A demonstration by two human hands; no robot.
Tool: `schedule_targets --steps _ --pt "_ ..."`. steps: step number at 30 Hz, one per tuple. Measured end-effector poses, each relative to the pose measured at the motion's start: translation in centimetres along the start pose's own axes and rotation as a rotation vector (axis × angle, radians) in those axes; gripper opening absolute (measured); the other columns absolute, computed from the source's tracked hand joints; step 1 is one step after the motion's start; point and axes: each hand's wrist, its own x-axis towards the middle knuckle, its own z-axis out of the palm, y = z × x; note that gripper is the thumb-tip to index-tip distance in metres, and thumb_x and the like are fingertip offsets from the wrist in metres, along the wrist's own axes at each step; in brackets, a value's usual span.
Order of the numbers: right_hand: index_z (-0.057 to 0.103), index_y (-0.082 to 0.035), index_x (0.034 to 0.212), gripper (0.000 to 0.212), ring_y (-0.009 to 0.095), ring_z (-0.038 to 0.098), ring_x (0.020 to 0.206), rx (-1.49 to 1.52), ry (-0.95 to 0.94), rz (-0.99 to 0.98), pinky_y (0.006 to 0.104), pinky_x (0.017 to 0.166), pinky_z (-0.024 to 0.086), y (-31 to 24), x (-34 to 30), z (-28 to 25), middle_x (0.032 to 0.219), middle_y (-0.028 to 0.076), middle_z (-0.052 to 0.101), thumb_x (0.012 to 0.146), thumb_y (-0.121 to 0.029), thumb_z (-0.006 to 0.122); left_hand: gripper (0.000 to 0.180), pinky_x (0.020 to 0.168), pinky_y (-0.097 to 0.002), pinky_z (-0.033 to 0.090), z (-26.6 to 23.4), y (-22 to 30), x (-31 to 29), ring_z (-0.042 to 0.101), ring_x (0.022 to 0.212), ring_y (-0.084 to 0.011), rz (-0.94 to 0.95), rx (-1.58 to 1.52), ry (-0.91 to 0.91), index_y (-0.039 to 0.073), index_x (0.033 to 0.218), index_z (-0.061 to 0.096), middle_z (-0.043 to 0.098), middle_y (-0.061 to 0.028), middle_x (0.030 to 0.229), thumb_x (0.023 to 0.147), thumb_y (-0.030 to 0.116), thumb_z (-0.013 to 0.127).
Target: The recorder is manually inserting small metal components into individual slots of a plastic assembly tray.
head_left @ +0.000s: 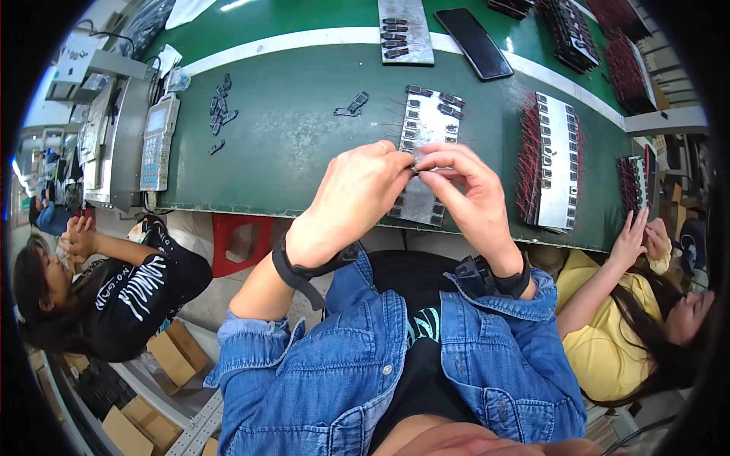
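My left hand [356, 186] and my right hand [470, 194] meet above a silvery plate [422, 204] near the table's front edge. Both are closed, thumbs and fingertips pinching a small dark part [414, 172] between them; the fingers cover most of it. Small black parts line both long sides of the plate, with thin red wires sticking out. On its far end lie a few loose black pieces [449, 105]. Just left of the plate, a couple of similar black pieces [352, 105] rest on the green table [289, 137].
More black pieces [220, 110] lie at the left, by a grey keypad device [158, 144]. A phone [475, 44] and another plate [405, 30] are at the back. To the right stands a red-wired plate [557, 159]. People sit on both sides; a red stool [239, 243] is left.
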Motion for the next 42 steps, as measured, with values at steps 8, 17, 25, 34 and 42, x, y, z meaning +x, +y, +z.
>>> schedule_targets --steps 8,17,25,34,42 --pt "0.063 0.003 0.11 0.016 0.011 0.064 0.092 0.398 0.077 0.258 0.0252 0.085 0.052 2.0 -0.5 -0.2 0.101 0.003 0.066 0.094 -0.002 0.063 0.019 0.069 -0.0317 0.058 2.4 -0.2 -1.1 0.072 0.08 -0.0223 -0.056 -0.289 0.169 0.003 0.105 0.072 0.071 -0.0115 0.092 0.086 0.002 0.07" --pt "0.062 0.002 0.112 0.02 0.01 0.064 0.091 0.059 0.185 0.038 0.0245 0.083 0.051 1.2 -0.2 0.1 0.099 0.003 0.066 0.093 -0.002 0.065 0.027 0.076 -0.0261 0.058 4.1 -0.7 -1.6 0.071 0.084 -0.0143 -0.334 -0.733 0.221 0.002 0.115 0.071 0.073 -0.01 0.1 0.088 0.002 0.069" --pt "0.068 0.001 0.101 0.01 0.008 0.062 0.088 -0.023 0.043 0.133 0.0226 0.078 0.05 1.1 0.0 -0.3 0.1 0.002 0.065 0.091 -0.002 0.067 0.03 0.084 -0.0253 0.057 3.7 -0.3 -1.9 0.069 0.093 -0.0139 -0.391 -0.893 0.121 -0.002 0.122 0.065 0.071 -0.0101 0.108 0.093 0.0 0.065" --pt "0.068 0.0 0.102 0.012 0.01 0.062 0.084 0.267 0.011 0.272 0.0226 0.073 0.052 2.7 0.1 -0.6 0.103 0.004 0.063 0.092 -0.006 0.068 0.029 0.086 -0.0256 0.057 3.7 -0.4 -2.3 0.069 0.096 -0.0146 -0.348 -0.8 0.06 -0.004 0.123 0.065 0.07 -0.0109 0.11 0.093 -0.002 0.063" --pt "0.058 0.001 0.111 0.02 0.011 0.062 0.085 0.584 -0.098 0.38 0.0255 0.076 0.057 2.8 0.3 -0.7 0.112 0.009 0.06 0.094 -0.006 0.065 0.025 0.077 -0.0257 0.057 3.7 0.0 -2.3 0.071 0.089 -0.0138 -0.329 -0.78 0.123 0.002 0.115 0.071 0.073 -0.0106 0.101 0.09 0.001 0.068"
